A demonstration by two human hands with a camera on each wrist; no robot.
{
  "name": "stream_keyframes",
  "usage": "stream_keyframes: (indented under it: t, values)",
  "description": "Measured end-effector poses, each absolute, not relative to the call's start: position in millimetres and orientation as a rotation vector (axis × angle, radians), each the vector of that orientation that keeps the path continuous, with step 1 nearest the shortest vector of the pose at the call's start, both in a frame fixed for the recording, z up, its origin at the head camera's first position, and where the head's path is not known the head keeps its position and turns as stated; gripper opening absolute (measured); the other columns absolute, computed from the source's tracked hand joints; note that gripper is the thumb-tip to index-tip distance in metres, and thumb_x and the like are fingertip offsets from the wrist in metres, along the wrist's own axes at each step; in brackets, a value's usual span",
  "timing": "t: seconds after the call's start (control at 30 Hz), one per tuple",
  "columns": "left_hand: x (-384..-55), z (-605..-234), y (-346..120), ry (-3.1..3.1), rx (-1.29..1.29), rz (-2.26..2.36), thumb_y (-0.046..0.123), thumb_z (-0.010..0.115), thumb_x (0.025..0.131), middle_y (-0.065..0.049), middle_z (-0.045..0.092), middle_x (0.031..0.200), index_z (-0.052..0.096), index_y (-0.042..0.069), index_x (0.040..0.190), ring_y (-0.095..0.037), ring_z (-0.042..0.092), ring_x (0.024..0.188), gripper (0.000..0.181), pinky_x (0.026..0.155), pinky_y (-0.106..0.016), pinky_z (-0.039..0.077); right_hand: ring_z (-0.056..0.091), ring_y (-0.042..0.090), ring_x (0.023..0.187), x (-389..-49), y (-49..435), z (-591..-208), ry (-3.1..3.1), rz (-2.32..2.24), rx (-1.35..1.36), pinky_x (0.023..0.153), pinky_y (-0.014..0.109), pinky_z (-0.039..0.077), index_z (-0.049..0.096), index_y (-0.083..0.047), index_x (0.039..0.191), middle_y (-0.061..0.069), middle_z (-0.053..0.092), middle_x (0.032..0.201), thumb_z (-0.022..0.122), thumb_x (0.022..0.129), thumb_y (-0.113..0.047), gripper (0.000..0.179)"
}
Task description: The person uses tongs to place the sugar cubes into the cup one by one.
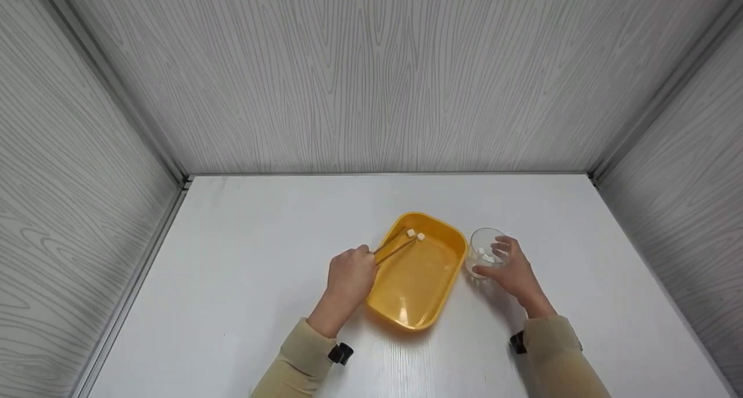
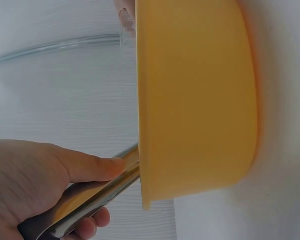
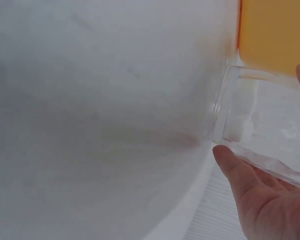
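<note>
My left hand (image 1: 351,273) grips metal tongs (image 2: 97,200), thumb on one side and fingers on the other. The tongs reach over the left rim of a yellow plastic tub (image 1: 415,282). Near their parted tips lie two small white cubes, one cube (image 1: 411,233) about between the tips and another cube (image 1: 421,237) by the lower tip. Whether either is pinched, I cannot tell. To the right of the tub, my right hand (image 1: 514,270) holds a clear glass (image 3: 270,115) round its side. Several white cubes (image 1: 486,257) lie in the bottom of the glass.
Everything stands on a white table (image 1: 261,230). The glass stands close beside the tub's right side. A grey wood-grain panel (image 1: 371,84) rises at the back, with similar panels at left and right. Dark cameras are strapped at both wrists.
</note>
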State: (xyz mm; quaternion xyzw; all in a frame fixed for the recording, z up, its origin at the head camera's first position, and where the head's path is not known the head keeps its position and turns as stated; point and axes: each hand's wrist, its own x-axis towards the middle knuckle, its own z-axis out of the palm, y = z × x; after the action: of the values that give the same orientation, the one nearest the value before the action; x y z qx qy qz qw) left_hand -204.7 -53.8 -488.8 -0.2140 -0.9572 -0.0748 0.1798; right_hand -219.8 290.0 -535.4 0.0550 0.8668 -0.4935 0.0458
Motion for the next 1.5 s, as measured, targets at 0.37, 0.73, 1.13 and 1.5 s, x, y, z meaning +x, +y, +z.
stream_keyframes:
  t: [0.37, 0.73, 1.13, 1.5]
  values:
    - [-206.5, -493.0, -46.5, -2.652, -0.637, -0.069, 0.000, 0.069, 0.083, -0.005, 0.055, 0.064, 0.073, 0.005, 0.069, -0.023, 0.059, 0.054, 0.015, 0.045, -0.036, 0.050, 0.035, 0.041, 0.137, -220.5, 291.0, -536.2, 2.643, -1.519, 0.142, 0.105, 0.054, 0.035, 0.022, -0.003, 0.148, 0.024, 0.032, 0.151, 0.084, 0.078, -0.025, 0.096]
    - [-209.7, -494.9, -44.8, -2.692, -0.641, -0.080, 0.002, 0.067, 0.085, -0.006, 0.056, 0.065, 0.074, 0.005, 0.072, -0.024, 0.059, 0.056, 0.015, 0.047, -0.038, 0.050, 0.036, 0.041, 0.137, -220.1, 290.5, -536.0, 2.650, -1.518, 0.142, 0.105, 0.054, 0.035, 0.023, -0.003, 0.147, 0.023, 0.033, 0.151, 0.085, 0.077, -0.024, 0.095]
    - [-209.6, -496.2, -44.3, -2.711, -0.652, -0.088, 0.001, 0.070, 0.086, -0.005, 0.056, 0.064, 0.075, 0.004, 0.073, -0.023, 0.061, 0.056, 0.014, 0.047, -0.035, 0.050, 0.035, 0.041, 0.137, -219.8, 291.3, -536.6, 2.637, -1.528, 0.133, 0.105, 0.054, 0.035, 0.023, -0.004, 0.148, 0.023, 0.033, 0.151, 0.085, 0.077, -0.024, 0.096]
    - [-209.7, -497.0, -45.9, -2.695, -0.657, -0.110, 0.001, 0.069, 0.085, -0.006, 0.056, 0.064, 0.075, 0.005, 0.072, -0.023, 0.060, 0.054, 0.014, 0.046, -0.036, 0.049, 0.035, 0.041, 0.137, -221.4, 291.8, -537.8, 2.643, -1.526, 0.139, 0.106, 0.054, 0.034, 0.023, -0.003, 0.147, 0.024, 0.034, 0.150, 0.085, 0.077, -0.022, 0.095]
